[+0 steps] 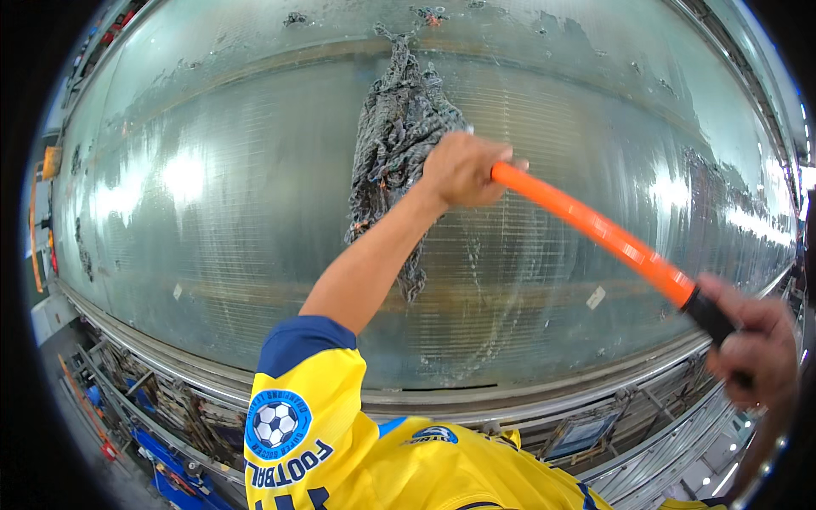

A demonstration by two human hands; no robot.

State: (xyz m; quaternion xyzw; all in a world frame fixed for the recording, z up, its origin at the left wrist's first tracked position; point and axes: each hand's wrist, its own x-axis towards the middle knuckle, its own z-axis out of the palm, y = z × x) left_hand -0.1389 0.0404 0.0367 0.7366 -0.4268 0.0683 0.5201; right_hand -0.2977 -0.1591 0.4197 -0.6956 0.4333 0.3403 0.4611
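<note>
An orange pole (599,229) with a black grip runs slantwise across the right half of the view. My left hand (467,170) is closed round its upper orange end. Around the black grip at the far right, my right hand (756,344) is closed, slightly smeared by motion. Just beyond and beside my left hand, a crumpled, wet-looking grey cloth-like mass (387,144) lies on a wide, wet, shiny greenish panel (280,229). Whether the pole joins this mass is hidden behind my left hand.
Small dark scraps (295,19) and a bit of pale tape (595,297) dot the panel. A metal rail (204,370) edges its near side. Below it are metal framework and blue items (174,463) at the lower left. Bright light reflections cover both sides.
</note>
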